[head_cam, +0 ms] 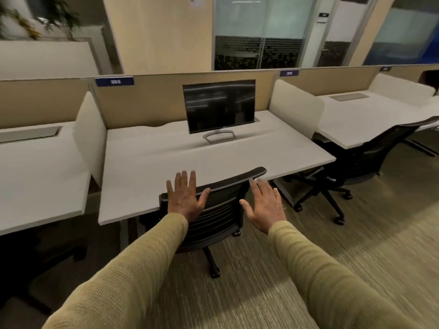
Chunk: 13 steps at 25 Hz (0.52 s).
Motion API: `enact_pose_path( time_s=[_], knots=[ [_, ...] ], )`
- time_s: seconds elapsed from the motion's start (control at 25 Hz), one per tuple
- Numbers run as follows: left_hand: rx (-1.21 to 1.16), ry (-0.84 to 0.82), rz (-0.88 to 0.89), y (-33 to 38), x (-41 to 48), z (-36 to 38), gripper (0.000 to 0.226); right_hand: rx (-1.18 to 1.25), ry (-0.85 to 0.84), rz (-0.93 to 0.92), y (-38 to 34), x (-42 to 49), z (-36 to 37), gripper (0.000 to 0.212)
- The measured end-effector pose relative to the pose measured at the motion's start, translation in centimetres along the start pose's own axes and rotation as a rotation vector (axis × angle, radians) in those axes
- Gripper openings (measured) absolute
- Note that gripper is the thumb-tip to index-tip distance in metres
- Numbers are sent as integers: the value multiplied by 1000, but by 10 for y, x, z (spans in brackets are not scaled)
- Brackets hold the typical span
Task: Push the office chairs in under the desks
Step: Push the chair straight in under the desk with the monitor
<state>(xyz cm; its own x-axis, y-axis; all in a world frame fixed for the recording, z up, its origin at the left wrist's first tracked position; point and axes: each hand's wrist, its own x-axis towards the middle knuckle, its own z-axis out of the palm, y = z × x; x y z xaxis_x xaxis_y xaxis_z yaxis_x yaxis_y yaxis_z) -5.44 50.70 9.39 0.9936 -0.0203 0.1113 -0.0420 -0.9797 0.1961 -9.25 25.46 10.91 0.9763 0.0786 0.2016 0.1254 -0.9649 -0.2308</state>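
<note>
Knit sleeves (142, 269): mustard-coloured, both stretched forward over the carpet (261, 281).
Left hand (184, 195): flat, fingers straight and spread, over the left top corner of the near chair (218, 210) backrest; nothing gripped.
Right hand (263, 205): likewise splayed and holding nothing, just beside the backrest's right edge, fingertips near its top corner; contact impossible to confirm.
Near chair: black mesh, backrest close against the front edge of the middle desk (213, 157), seat hidden beneath the top, one leg and caster trailing on the carpet.
Progress here: by the look of it done or all but done (perhaps one last nudge to square it up).
Monitor (218, 105): dark, standing toward the back of the same desk, partition label (114, 81) up and to its left.
Second chair (363, 162): off to the right, turned askew at the corner of the neighbouring desk (368, 119), base and casters out in the open on the carpet.
Left to do: probably that one, straightened and rolled in; anything farther along the row too unclear to judge.
</note>
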Motion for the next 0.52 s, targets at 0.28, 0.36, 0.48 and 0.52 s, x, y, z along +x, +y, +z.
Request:
enact_pose_path(
  time_s=[0.28, 0.36, 0.48, 0.52],
  knots=[
    [71, -62, -310, -11, 13, 3, 82, -4, -105, -205, 22, 74, -1, 75],
    [97, -65, -373, -16, 28, 8, 80, -5, -120, -243, 23, 104, 5, 74],
    [75, -229, -453, -32, 50, 19, 80, -3, -192, -263, 21, 139, 22, 73],
    [57, -310, -463, -36, 59, 22, 79, -8, -240, -272, 23, 151, 29, 72]
  ],
)
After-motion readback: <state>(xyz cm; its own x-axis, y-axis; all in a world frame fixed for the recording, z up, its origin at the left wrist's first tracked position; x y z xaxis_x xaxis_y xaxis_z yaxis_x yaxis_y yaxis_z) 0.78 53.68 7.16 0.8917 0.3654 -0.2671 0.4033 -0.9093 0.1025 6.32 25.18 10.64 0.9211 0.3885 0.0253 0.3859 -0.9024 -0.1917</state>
